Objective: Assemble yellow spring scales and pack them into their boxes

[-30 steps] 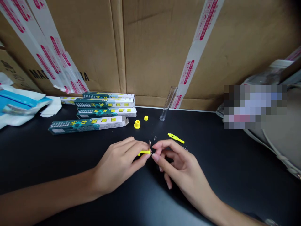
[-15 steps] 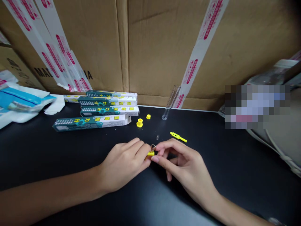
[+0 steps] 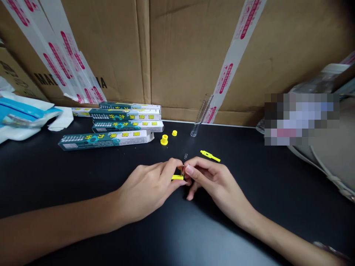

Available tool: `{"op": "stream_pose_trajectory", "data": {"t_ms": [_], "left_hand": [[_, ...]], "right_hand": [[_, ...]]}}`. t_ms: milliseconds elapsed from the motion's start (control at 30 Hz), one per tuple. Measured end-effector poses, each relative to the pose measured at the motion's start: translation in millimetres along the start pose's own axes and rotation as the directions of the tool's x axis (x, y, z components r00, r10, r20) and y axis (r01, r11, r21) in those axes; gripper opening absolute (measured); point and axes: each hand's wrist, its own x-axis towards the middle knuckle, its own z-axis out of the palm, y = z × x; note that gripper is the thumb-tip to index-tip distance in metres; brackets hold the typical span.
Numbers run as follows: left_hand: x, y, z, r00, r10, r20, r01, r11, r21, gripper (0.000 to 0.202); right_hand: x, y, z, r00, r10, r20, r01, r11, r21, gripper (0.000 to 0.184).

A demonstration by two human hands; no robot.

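My left hand [image 3: 146,192] and my right hand [image 3: 213,181] meet at the middle of the black table. The left fingers grip a flat yellow plastic piece [image 3: 177,177], whose far end is hidden between my hands. A small metal ring [image 3: 182,170] stands at that piece, pinched by my right thumb and fingers. Just beyond my hands lie a tiny metal spring [image 3: 185,156] and a slim yellow plastic lever [image 3: 210,156]. Farther back stand a yellow plastic bushing [image 3: 164,139] and a smaller yellow collar [image 3: 174,133].
Several teal and white product boxes [image 3: 111,139] lie stacked at the back left of the black table [image 3: 55,184]. A clear glass tube [image 3: 201,115] leans on the cardboard wall [image 3: 188,55]. Blue-and-white packaging [image 3: 19,118] lies far left, a pixelated patch [image 3: 301,119] right.
My hands have drawn closer together around the yellow piece and metal ring. The right fingers now cover more of the ring, and the view has tilted slightly.
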Motion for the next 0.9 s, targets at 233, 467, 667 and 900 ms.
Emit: {"op": "stream_pose_trajectory", "data": {"t_ms": [233, 467, 667, 900], "left_hand": [[0.8, 0.8, -0.9, 0.999, -0.007, 0.032, 0.006, 1.0, 0.019, 0.03], [1.5, 0.1, 2.1, 0.996, 0.077, -0.043, -0.07, 0.987, 0.146, 0.023], [0.4, 1.3, 4.1, 0.983, 0.165, -0.078, -0.136, 0.946, 0.294, 0.04], [-2.3, 4.2, 5.7, 0.978, 0.186, -0.09, -0.144, 0.925, 0.35, 0.04]], "right_hand": [[-4.0, 0.3, 1.4, 0.998, 0.053, 0.014, -0.053, 0.999, -0.005, 0.034], [-5.4, -0.9, 2.7, 0.993, 0.107, 0.055, -0.112, 0.989, 0.101, 0.033], [-8.6, 1.2, -1.3, 0.994, 0.069, 0.081, -0.081, 0.985, 0.155, 0.022], [-10.8, -2.3, -3.5, 0.975, 0.136, 0.173, -0.173, 0.96, 0.219, 0.024]]}}
